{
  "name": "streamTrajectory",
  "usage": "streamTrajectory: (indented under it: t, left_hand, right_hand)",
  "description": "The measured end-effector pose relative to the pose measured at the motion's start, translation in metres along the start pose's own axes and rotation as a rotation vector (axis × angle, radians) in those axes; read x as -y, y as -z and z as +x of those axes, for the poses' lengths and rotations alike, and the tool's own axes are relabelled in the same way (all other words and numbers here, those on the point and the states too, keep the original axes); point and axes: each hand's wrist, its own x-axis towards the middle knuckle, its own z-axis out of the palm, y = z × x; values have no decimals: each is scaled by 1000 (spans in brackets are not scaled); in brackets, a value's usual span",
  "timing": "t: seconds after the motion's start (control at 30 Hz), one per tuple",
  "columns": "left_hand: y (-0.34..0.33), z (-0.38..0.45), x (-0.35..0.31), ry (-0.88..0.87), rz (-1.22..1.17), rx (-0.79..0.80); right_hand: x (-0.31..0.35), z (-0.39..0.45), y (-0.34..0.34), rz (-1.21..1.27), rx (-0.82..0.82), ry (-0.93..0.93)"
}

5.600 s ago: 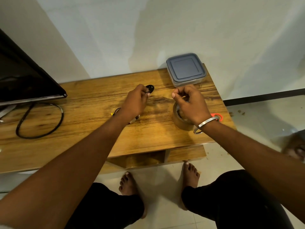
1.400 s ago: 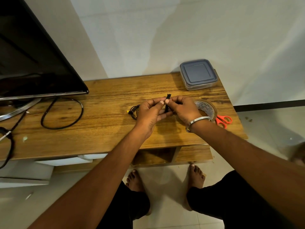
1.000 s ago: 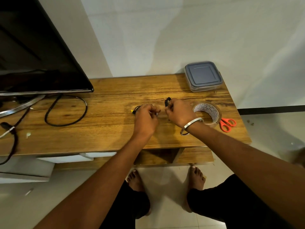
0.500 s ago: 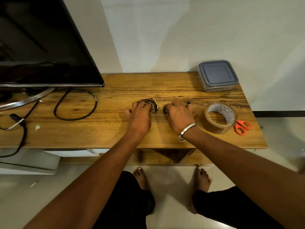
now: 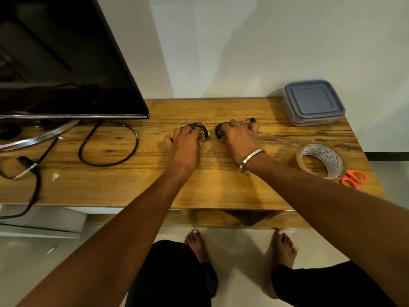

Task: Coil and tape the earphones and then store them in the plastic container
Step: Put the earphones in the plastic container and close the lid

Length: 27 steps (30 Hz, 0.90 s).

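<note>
Two small black earphone bundles lie on the wooden table point(image 5: 221, 187). My left hand point(image 5: 184, 144) rests on the left bundle point(image 5: 202, 129), fingers curled over it. My right hand point(image 5: 238, 135) covers the right bundle point(image 5: 218, 131), whose cord loops out at both sides of the fingers. The plastic container point(image 5: 313, 103), clear with a grey lid shut on it, stands at the table's back right corner. A roll of brown tape point(image 5: 321, 160) lies right of my right wrist.
Orange-handled scissors point(image 5: 354, 178) lie by the tape near the table's right edge. A television point(image 5: 62, 63) stands at the left, with a black cable loop point(image 5: 108, 145) and more cables point(image 5: 26, 171) on the table beneath it. My bare feet show below the front edge.
Both hands held one bundle above the table; they have lowered onto the tabletop and parted, each onto its own bundle. The camera has shifted left, bringing the television further into view.
</note>
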Motion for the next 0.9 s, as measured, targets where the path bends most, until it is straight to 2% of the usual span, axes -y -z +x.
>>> streamTrajectory:
  t: [0.17, 0.27, 0.43, 0.6, 0.67, 0.77, 0.9]
  left_hand:
    - [-2, 5, 0, -9, 4, 27]
    - [-2, 2, -4, -35, -4, -38]
    - [0, 8, -37, -172, -212, -122]
    - [-7, 31, -96, -338, -456, -94]
    - [-8, 39, -124, -285, -587, -56]
    - [-10, 53, -164, -40, -757, 86]
    - [-24, 74, -198, 151, -807, 163]
  right_hand:
    - [-5, 1, -2, 26, 18, -5]
    - [-8, -1, 5, 80, 28, -11]
    - [-40, -5, 40, 77, -53, -37]
    - [-111, -8, 84, 11, -85, -172]
    - [-144, -11, 96, -15, -116, -238]
    - [-189, -20, 106, -19, -152, -373]
    - [-223, -28, 102, 125, -103, -622]
